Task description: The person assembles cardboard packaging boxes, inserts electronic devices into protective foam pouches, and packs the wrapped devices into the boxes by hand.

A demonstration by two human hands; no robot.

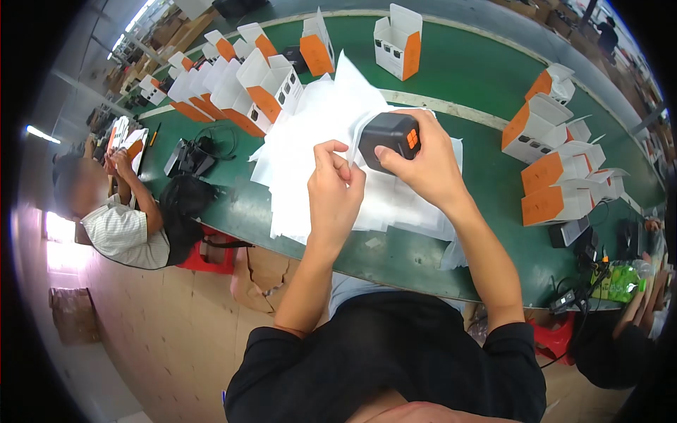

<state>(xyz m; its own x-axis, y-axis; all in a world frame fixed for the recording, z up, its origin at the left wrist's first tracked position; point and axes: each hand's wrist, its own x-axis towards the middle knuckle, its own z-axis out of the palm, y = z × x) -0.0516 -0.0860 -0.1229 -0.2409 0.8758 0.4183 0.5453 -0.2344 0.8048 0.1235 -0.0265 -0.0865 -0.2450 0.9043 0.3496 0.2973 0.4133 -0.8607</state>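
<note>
A black box-shaped device [379,141] with orange squares on one face is gripped in my right hand [430,158], thumb on the near side and fingers over the top. My left hand [334,190] is closed at the edge of a white sheet [352,92], which stands up against the device's left side. Beneath both hands a pile of white sheets [303,169] lies spread over the green table [381,262].
Open white-and-orange boxes [264,88] line the back left, and more boxes [557,180] stand at the right. Black devices with cables [194,155] lie at the left. A person [127,229] sits at the left end; another person's arm [638,303] shows at the right.
</note>
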